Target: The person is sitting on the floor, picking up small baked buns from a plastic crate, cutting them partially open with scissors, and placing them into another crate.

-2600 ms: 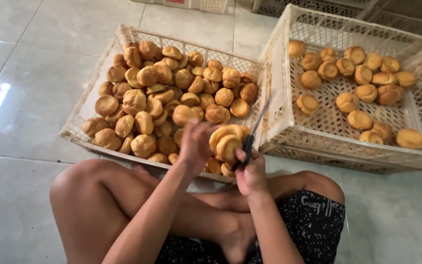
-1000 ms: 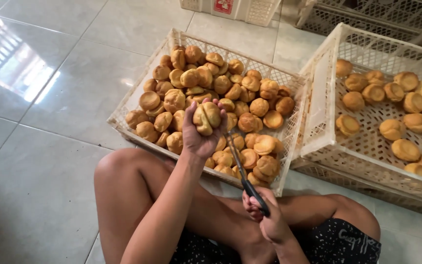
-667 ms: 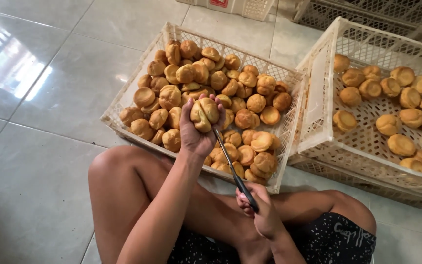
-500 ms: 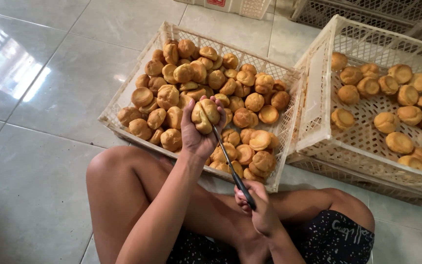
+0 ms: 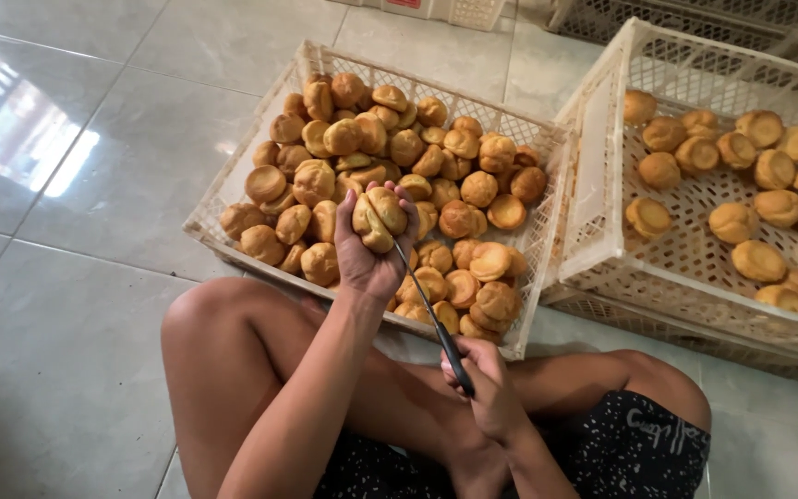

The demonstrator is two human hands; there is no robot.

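Observation:
My left hand (image 5: pixel 367 261) is raised over the near crate and holds two or three golden puff buns (image 5: pixel 379 216) stacked against the palm. My right hand (image 5: pixel 489 397) sits lower, above my lap, gripping the black handle of a thin knife (image 5: pixel 434 316). The knife's blade slants up to the left and its tip meets the underside of the held buns. Below them stands a white lattice crate (image 5: pixel 229 189) heaped with several more buns (image 5: pixel 399 148).
A second, taller white crate (image 5: pixel 595 176) on the right holds a looser layer of buns (image 5: pixel 733 222). More crates line the far edge (image 5: pixel 445 9). My bare knees and dark shorts (image 5: pixel 630 448) fill the near floor; grey glossy tiles (image 5: pixel 66 185) lie left.
My left hand lifted buns out of the near crate. The knife in my right hand swung up from my lap until its tip reached the held buns.

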